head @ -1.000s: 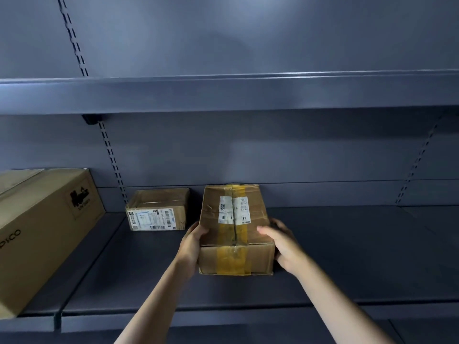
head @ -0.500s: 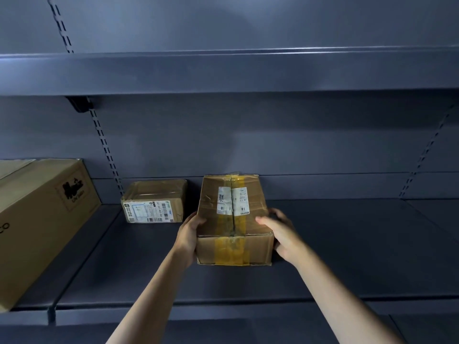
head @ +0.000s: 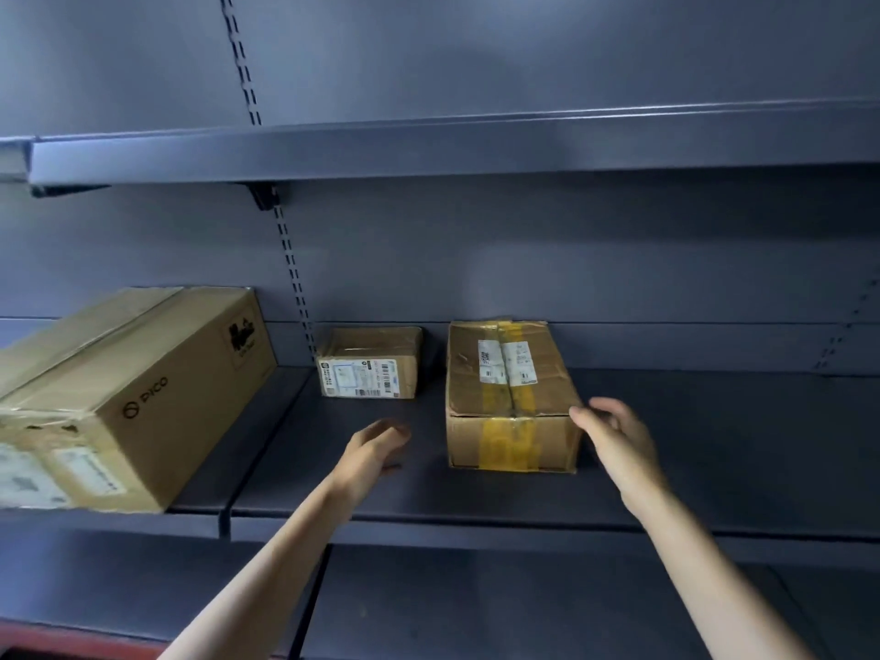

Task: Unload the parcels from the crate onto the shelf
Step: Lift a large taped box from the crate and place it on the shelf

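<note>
Brown cardboard parcel w/ yellow tape [head: 512, 397] flat on dark grey metal shelf [head: 476, 497], left hand [head: 369, 452] left of parcel, apart, fingers relaxed, right hand [head: 619, 438] at parcel's right front corner, fingers loosely spread, gripping nothing, small labelled parcel [head: 369, 363] further left.

Large PICO carton [head: 128, 397] cut off at left edge, near end blurred. Label print on small parcel [head: 366, 366] and taped parcel [head: 512, 393] too small to read. Left hand [head: 374, 445] motion-blurred; forearms cropped below.
</note>
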